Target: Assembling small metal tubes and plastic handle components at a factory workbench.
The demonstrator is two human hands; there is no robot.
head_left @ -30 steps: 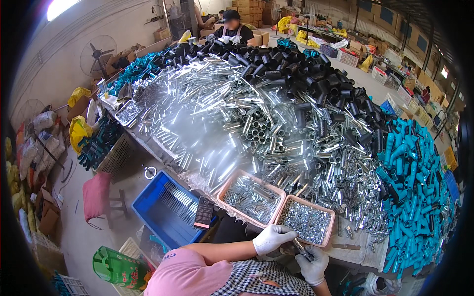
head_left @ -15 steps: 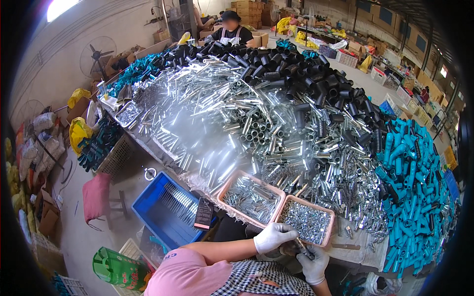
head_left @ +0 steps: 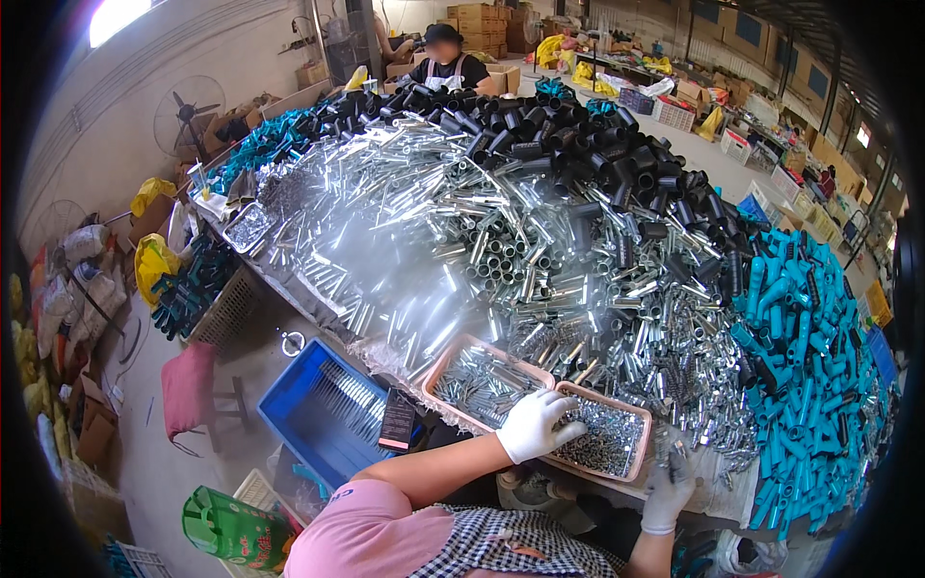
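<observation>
My left hand [head_left: 538,426], in a white glove, reaches over the near corner of a pink tray [head_left: 641,441] heaped with small shiny metal parts [head_left: 605,435]. Its fingers look parted, with the tips at the parts. At the table's front edge, right of that tray, is my gloved right hand [head_left: 669,493], fingers pointing up toward loose metal pieces [head_left: 680,449]. Motion smears those fingers, so whether they hold anything is unclear. A second pink tray [head_left: 436,387] beside the first contains thin metal pins [head_left: 487,385].
Metal tubes [head_left: 506,255] cover the table, with black plastic pipes [head_left: 617,154] behind and teal tubular parts [head_left: 795,356] at right. A blue bin [head_left: 289,424] holding metal rods stands left, near a pink-covered stool [head_left: 188,385]. Across the table is another person [head_left: 448,67].
My hands were together over a dark metal piece in front of the trays. They have parted: the left moved up to the small-parts tray, the right moved rightward and up to the table edge.
</observation>
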